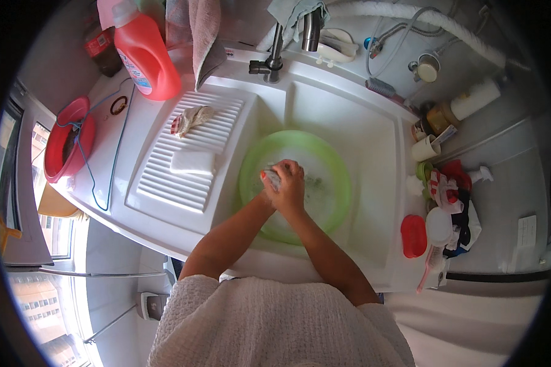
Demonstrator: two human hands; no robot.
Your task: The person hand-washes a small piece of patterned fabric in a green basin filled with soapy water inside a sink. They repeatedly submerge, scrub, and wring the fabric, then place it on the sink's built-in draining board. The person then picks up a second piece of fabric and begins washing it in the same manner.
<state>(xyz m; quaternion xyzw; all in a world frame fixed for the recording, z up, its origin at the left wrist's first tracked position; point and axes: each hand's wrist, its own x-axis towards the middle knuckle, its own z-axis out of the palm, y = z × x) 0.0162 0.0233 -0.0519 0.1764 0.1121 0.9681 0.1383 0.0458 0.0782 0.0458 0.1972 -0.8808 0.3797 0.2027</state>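
Note:
Over a green plastic basin (344, 183) of soapy water in the white sink, my two hands are pressed together. Between them is a small bunched piece of wet fabric (272, 178), greyish white with a touch of red. My right hand (291, 186) wraps over it from the right. Much of my left hand (269, 198) is hidden behind the fabric and the right hand. Left of the basin, a white soap bar (193, 162) rests on the ribbed washboard (174, 186). Above the bar lies a crumpled beige cloth piece with red checks (192, 120).
A red detergent bottle (158, 69), a blue wire hanger (115, 165) and a pink basin (85, 151) occupy the left counter. Behind the sink stands a metal faucet (272, 66). Along the right edge are a red soap dish (413, 236), a pink brush (428, 268) and several containers.

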